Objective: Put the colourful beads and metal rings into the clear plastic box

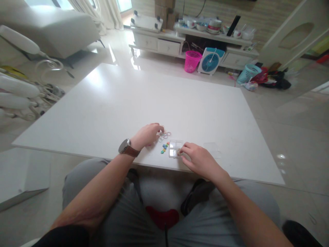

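My left hand point(148, 134), a watch on its wrist, reaches over a small pile of thin metal rings point(165, 136) on the table. Its fingers are bent in a pinch at the pile's edge; what lies between the fingertips is hidden. My right hand point(196, 157) has its fingers closed on a small bunch of rings point(179, 152) at the near right compartment of a clear divided plastic box point(169, 155). Several small colourful pieces point(165, 146) in blue, green, yellow and orange lie just left of the box.
A clear plastic lid point(212, 150) lies right of the box on the white table point(123, 99). The table's near edge runs above my knees. Across the floor stand a pink basket point(192, 61), a blue fan point(210, 61) and a low cabinet point(169, 47) with dishes on top.
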A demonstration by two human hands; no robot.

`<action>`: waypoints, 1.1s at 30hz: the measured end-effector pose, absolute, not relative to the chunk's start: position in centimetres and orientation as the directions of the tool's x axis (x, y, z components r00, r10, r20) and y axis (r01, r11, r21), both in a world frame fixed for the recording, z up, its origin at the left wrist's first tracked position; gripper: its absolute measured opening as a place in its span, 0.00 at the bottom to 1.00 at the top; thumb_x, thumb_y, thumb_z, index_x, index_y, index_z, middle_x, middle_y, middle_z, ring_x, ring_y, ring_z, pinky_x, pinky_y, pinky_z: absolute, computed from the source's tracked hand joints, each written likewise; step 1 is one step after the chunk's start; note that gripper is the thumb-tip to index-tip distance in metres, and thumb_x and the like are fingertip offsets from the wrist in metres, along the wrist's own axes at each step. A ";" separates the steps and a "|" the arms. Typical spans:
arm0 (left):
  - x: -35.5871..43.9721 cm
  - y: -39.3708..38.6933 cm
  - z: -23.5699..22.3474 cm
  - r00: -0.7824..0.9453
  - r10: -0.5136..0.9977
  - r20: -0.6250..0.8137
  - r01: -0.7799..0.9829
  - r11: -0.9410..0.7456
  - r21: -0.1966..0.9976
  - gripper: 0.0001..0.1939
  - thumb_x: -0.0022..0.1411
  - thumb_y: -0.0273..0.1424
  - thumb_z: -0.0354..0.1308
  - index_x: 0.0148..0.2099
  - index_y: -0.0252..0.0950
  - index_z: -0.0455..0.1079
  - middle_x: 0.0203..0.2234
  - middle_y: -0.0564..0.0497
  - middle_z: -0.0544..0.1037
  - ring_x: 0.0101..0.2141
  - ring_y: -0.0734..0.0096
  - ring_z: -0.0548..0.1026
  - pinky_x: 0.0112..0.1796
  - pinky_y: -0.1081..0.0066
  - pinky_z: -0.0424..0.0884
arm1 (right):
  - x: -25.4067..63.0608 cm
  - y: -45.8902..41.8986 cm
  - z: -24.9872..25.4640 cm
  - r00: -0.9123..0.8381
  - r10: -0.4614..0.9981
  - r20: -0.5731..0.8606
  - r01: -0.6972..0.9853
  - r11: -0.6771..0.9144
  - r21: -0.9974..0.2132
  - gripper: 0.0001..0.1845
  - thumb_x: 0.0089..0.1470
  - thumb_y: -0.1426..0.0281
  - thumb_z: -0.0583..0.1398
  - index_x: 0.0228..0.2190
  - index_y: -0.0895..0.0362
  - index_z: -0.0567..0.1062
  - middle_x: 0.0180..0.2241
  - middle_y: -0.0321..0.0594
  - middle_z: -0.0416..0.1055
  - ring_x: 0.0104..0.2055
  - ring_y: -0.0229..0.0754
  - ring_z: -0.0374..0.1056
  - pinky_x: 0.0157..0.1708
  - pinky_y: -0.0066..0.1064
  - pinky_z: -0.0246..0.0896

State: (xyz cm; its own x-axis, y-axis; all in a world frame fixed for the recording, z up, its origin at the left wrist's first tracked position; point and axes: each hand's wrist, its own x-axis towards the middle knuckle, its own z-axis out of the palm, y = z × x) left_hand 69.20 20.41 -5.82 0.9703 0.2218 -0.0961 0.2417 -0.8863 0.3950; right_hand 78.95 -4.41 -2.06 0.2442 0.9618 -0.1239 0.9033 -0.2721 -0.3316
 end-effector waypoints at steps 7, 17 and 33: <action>69.2 20.0 -5.7 0.944 0.278 -0.179 0.326 -0.872 0.366 0.15 0.57 0.22 0.52 0.40 0.39 0.78 0.40 0.48 0.76 0.33 0.70 0.75 0.38 0.70 0.71 | 78.9 -4.6 -1.4 0.230 0.968 -0.104 0.896 -0.252 -0.365 0.08 0.60 0.72 0.58 0.41 0.56 0.76 0.41 0.42 0.72 0.44 0.43 0.68 0.44 0.33 0.62; 69.4 20.5 -8.2 0.948 0.238 -0.213 0.278 -0.942 0.188 0.14 0.66 0.28 0.45 0.37 0.33 0.73 0.38 0.43 0.75 0.32 0.67 0.75 0.35 0.68 0.68 | 78.8 -4.7 -1.1 0.227 0.966 -0.120 0.902 -0.255 -0.349 0.08 0.61 0.71 0.57 0.41 0.56 0.75 0.40 0.41 0.71 0.43 0.43 0.68 0.43 0.33 0.62; 69.7 19.0 -3.8 0.990 0.123 -0.070 0.139 -0.746 0.651 0.06 0.63 0.29 0.54 0.37 0.35 0.73 0.28 0.51 0.78 0.29 0.72 0.74 0.33 0.73 0.68 | 79.2 -4.4 -1.8 0.278 0.956 -0.090 0.866 -0.290 -0.408 0.10 0.61 0.71 0.57 0.42 0.56 0.76 0.41 0.44 0.74 0.44 0.45 0.69 0.45 0.35 0.63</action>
